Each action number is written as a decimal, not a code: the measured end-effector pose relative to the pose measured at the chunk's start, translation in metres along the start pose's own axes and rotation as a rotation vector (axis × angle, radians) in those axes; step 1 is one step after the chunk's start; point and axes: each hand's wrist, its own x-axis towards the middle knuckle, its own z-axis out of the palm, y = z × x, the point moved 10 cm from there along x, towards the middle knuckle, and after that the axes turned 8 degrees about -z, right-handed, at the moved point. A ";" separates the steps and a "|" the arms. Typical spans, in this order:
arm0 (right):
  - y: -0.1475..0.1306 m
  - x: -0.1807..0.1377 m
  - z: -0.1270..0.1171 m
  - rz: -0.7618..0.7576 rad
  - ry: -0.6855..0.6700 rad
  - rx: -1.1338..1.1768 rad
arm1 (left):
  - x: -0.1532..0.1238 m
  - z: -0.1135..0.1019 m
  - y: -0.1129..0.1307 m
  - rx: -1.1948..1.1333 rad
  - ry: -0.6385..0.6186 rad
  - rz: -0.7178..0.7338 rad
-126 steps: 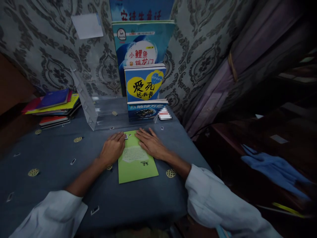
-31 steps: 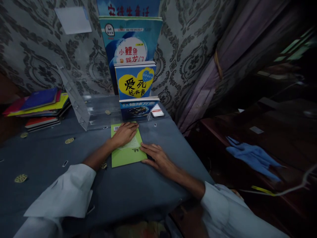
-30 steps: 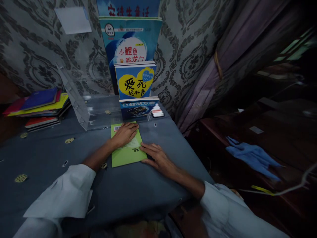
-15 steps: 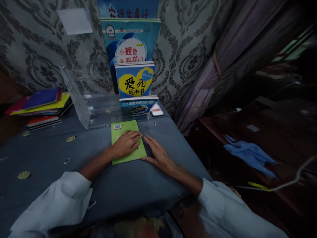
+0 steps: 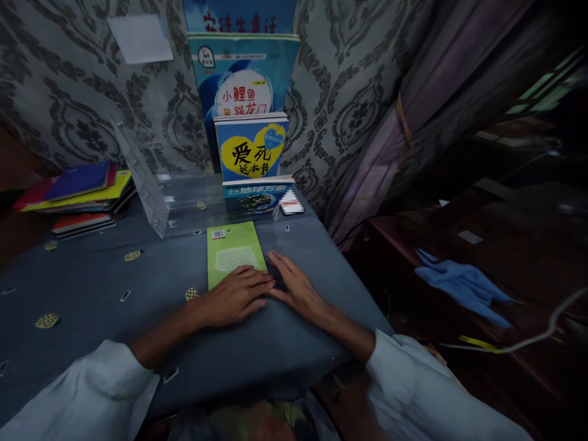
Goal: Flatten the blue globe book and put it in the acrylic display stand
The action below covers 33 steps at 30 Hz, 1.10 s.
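A thin green book [image 5: 232, 245] lies flat on the grey tablecloth [image 5: 160, 324], its barcode at the upper left. Across the book's near end rests my left hand [image 5: 241, 294], palm down with fingers stretched out, covering that lower edge. My right hand [image 5: 296, 291] lies at the book's right side, fingers extended and thumb apart; it grips nothing. The left fingertips come close to the right thumb. Beyond the book, a clear acrylic stand [image 5: 154, 202] holds upright books, among them a blue one with a yellow heart [image 5: 252, 147].
A stack of coloured books [image 5: 87, 187] sits at the table's left. Patterned wall covering [image 5: 340, 67] rises behind the stand, with a tied curtain [image 5: 390, 147] at right. Past the table's right edge, a blue cloth [image 5: 459, 282] and a pale cable [image 5: 546, 334] lie on a dark red surface.
My left hand has slid from the book's middle toward its near edge, uncovering the printed text panel. My right hand has hardly moved, and the book stays in place.
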 end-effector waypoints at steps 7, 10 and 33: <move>-0.006 0.003 0.000 -0.056 0.002 -0.075 | -0.003 0.003 -0.010 -0.071 -0.057 -0.054; -0.006 0.004 0.001 -0.073 -0.004 -0.102 | -0.006 0.008 -0.016 -0.091 -0.079 -0.072; -0.018 0.012 -0.002 -0.098 -0.085 -0.152 | -0.048 -0.030 -0.177 0.023 0.068 -0.468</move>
